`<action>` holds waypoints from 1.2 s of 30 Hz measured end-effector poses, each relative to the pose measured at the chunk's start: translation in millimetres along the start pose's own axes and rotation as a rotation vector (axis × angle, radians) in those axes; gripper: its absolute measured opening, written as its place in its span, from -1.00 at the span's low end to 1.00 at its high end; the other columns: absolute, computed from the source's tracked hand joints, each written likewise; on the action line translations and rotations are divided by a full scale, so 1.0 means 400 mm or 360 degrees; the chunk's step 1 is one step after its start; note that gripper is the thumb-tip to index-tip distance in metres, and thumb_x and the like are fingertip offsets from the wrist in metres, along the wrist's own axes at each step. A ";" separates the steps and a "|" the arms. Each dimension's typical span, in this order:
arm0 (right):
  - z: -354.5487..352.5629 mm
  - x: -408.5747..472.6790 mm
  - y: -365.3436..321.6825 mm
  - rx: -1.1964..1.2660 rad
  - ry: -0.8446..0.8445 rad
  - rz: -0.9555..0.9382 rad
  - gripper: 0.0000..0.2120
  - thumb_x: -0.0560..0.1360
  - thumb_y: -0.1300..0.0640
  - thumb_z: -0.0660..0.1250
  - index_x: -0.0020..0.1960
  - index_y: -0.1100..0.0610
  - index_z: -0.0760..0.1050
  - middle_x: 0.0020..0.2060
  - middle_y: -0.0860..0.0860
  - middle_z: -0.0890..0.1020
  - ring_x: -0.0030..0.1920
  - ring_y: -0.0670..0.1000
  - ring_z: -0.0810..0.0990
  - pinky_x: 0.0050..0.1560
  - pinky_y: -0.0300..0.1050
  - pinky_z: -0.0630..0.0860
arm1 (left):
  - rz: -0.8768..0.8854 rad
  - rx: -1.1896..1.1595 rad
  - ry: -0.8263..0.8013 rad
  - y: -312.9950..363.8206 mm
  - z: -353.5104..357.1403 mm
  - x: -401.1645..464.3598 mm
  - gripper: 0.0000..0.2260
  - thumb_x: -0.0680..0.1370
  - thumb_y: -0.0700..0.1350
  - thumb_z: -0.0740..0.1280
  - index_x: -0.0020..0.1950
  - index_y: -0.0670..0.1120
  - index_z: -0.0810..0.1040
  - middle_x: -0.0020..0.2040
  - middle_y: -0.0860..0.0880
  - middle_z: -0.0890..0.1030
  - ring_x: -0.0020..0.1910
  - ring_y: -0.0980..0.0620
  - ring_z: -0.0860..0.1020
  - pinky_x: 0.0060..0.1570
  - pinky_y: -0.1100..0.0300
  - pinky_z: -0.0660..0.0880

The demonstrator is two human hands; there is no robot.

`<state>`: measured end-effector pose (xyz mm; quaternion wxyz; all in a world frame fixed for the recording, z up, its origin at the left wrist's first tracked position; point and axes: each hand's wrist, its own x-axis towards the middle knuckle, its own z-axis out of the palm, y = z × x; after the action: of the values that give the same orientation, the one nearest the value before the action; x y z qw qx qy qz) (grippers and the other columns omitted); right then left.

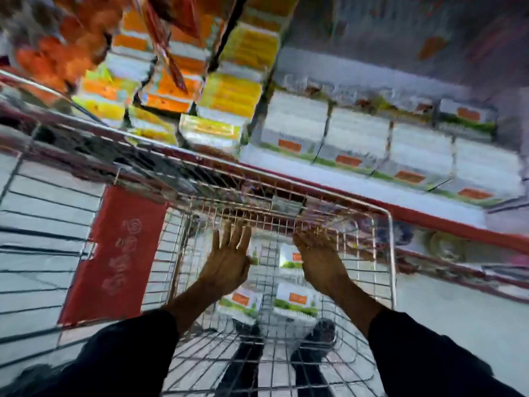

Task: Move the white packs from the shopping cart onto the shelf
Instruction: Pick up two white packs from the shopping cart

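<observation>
White packs (296,301) in cart (391,253), below spread fingers (232,239)

Counts: packs, hands, cart, shelf

One cart (390,253) carries three white packs (296,300) in plain sight, plus a fourth partly hidden by the left hand (227,263). Two hands reach in; the right hand (320,260) is the other. On the shelf (357,196), four white stacks (357,136) stand in the front row, with more behind, too blurred to count. Yellow and orange packs (229,93) are piled to the left, too blurred to number. One red sign (120,250) hangs on the cart.
</observation>
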<state>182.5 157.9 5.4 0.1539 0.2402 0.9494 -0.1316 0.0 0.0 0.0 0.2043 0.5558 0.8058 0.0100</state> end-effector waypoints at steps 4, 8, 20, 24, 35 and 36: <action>0.061 0.076 0.032 -0.0104 -0.0266 0.0052 -0.43 0.54 0.23 0.22 0.51 0.18 0.14 0.50 0.16 0.24 0.47 0.21 0.22 0.49 0.12 0.10 | -0.0107 0.0050 -0.0417 -0.054 0.076 0.085 -0.38 0.66 -0.06 0.15 0.59 -0.18 -0.12 0.61 -0.24 -0.07 0.56 -0.33 -0.09 0.50 -0.29 0.03; 0.100 0.103 0.038 0.0022 -0.0335 0.0049 -0.48 0.53 0.21 0.25 0.47 0.18 0.24 0.39 0.19 0.42 0.36 0.22 0.39 0.36 0.05 0.30 | -0.0090 0.0096 -0.0612 -0.073 0.122 0.135 -0.38 0.62 -0.20 0.22 0.59 -0.15 -0.04 0.61 -0.18 0.03 0.57 -0.27 -0.03 0.52 -0.21 0.04; 0.059 0.107 0.039 0.0371 -0.0230 0.0373 -0.64 0.36 0.14 0.52 0.14 0.03 0.56 0.15 0.05 0.62 0.21 0.10 0.52 0.18 -0.09 0.41 | -0.0144 -0.0315 -0.0227 -0.098 0.060 0.117 -0.72 0.45 -0.36 0.39 0.10 -0.12 0.68 0.09 -0.14 0.67 0.07 -0.14 0.61 0.07 -0.01 0.58; 0.024 0.070 0.015 0.0427 -0.0238 0.0454 -0.78 0.41 0.20 0.46 0.04 0.06 0.58 0.05 0.07 0.64 0.03 0.05 0.59 -0.02 -0.26 0.45 | -0.0109 -0.0296 -0.0160 -0.072 0.018 0.060 -0.74 0.47 -0.36 0.38 0.10 -0.12 0.69 0.10 -0.14 0.68 0.06 -0.13 0.63 0.07 -0.02 0.59; -0.254 -0.064 -0.045 0.0633 0.0353 0.0351 -0.72 0.40 0.30 0.42 0.01 -0.01 0.59 0.06 -0.01 0.64 0.06 0.05 0.61 0.01 -0.20 0.49 | -0.0013 -0.0165 0.0414 0.026 -0.284 -0.068 -0.57 0.32 -0.46 0.42 0.09 -0.09 0.69 -0.03 -0.06 0.67 -0.08 -0.12 0.63 -0.24 0.00 0.65; -0.286 -0.073 -0.043 0.0641 0.0418 0.0341 -0.75 0.41 0.31 0.42 0.01 0.03 0.60 0.08 0.01 0.65 0.10 0.05 0.60 0.04 -0.28 0.45 | 0.0011 -0.0146 0.0467 0.037 -0.320 -0.073 -0.56 0.29 -0.47 0.44 0.07 -0.11 0.70 -0.05 -0.06 0.68 -0.08 -0.13 0.63 -0.27 0.00 0.65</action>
<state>172.2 168.0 123.9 -0.0086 0.3802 0.8850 -0.2685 -21.8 6.5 130.2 0.1093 0.5411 0.8239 0.1286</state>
